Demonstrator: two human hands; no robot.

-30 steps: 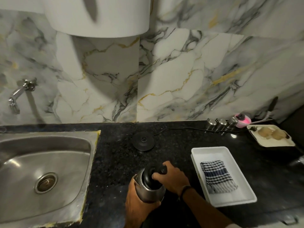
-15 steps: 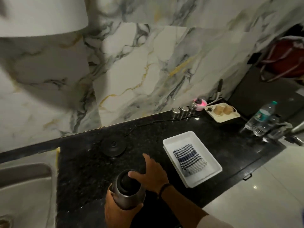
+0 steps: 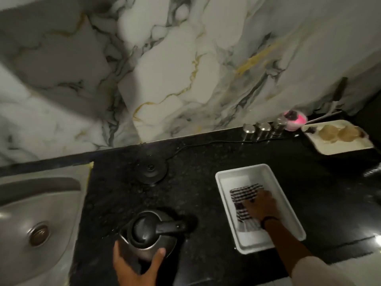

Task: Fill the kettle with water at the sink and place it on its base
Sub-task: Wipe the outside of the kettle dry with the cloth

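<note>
The steel kettle (image 3: 149, 234) with a black lid and handle stands on the black counter (image 3: 195, 162) near its front edge. My left hand (image 3: 134, 267) cups the kettle's near side, thumb and fingers around its body. The round black kettle base (image 3: 151, 169) lies empty farther back, its cord running right along the wall. The steel sink (image 3: 41, 223) is at the left. My right hand (image 3: 260, 203) rests on the checked cloth (image 3: 244, 196) inside the white tray (image 3: 288, 213); whether it grips the cloth is unclear.
Three small steel canisters (image 3: 262, 130) and a pink item (image 3: 293, 120) stand against the marble wall at the back right. A cream tray with food (image 3: 338, 137) lies at the far right. The counter's front edge runs just below the white tray.
My right hand has left the kettle's lid and moved right onto the cloth in the white tray. The kettle now stands on the counter, with my left hand on it.
</note>
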